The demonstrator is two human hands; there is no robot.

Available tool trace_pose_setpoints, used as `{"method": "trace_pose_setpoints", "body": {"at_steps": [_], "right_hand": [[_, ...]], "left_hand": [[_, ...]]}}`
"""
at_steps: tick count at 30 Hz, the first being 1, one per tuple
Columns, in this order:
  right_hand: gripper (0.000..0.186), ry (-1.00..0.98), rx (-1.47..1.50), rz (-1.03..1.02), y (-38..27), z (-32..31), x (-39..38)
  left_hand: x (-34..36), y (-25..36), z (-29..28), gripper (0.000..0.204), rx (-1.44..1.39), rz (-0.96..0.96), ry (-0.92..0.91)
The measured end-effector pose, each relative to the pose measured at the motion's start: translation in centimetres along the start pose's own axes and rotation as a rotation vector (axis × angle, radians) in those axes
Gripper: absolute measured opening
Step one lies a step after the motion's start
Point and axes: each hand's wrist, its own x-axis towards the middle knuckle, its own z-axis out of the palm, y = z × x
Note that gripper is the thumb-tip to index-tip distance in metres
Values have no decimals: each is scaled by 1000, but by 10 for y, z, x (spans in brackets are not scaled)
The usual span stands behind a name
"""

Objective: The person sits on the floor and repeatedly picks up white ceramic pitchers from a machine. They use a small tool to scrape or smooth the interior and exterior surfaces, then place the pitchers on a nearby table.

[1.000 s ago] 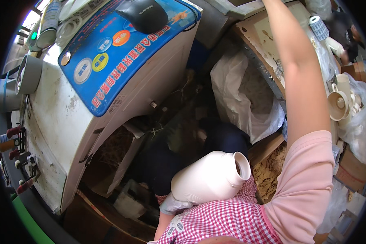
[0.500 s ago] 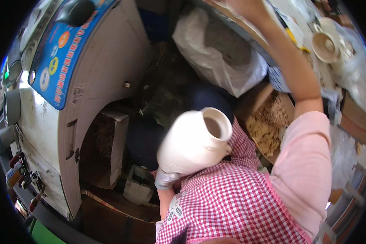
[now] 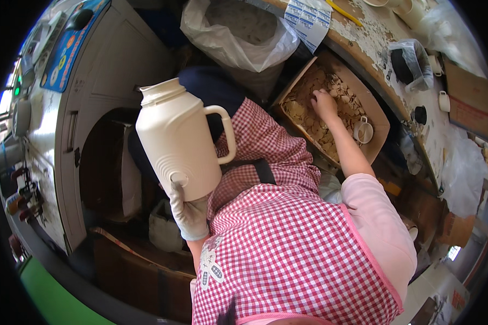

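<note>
My gloved left hand (image 3: 190,215) grips a cream plastic jug (image 3: 173,141) low down by its base. The jug leans slightly left, its threaded neck up and its loop handle toward the right. My bare right hand (image 3: 324,105) is inside a cardboard box (image 3: 378,127), over several small cream plastic pieces (image 3: 309,116). Its fingers are curled together; whatever may be between them is hidden. Near that forearm, a cream cup-like part with a small handle (image 3: 363,131) lies among the pieces.
A white plastic bag (image 3: 260,54) stands open beyond the box. Along the right runs a worn workbench (image 3: 363,40) with a label sheet (image 3: 309,21), a bag-lined container (image 3: 412,65) and small cream parts. A white machine (image 3: 65,124) stands at the left.
My right hand has come down from the workbench edge into the cardboard box. The jug has turned from lying tilted to nearly upright and shifted left, its handle now showing.
</note>
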Motion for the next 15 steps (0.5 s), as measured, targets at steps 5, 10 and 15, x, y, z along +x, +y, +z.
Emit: {"method": "trace_pose_setpoints", "body": {"at_steps": [5,10,15], "right_hand": [[11,15,-92,-9,23,40,4],[14,52,-64,-19,30,36,4],[18,18,-196,-162,41,41,-1]], "left_hand": [[1,40,11,53,-979,-172,34],[4,70,31,45,-1050,-161,13],[12,82,33,47,-949,-173,93]]}}
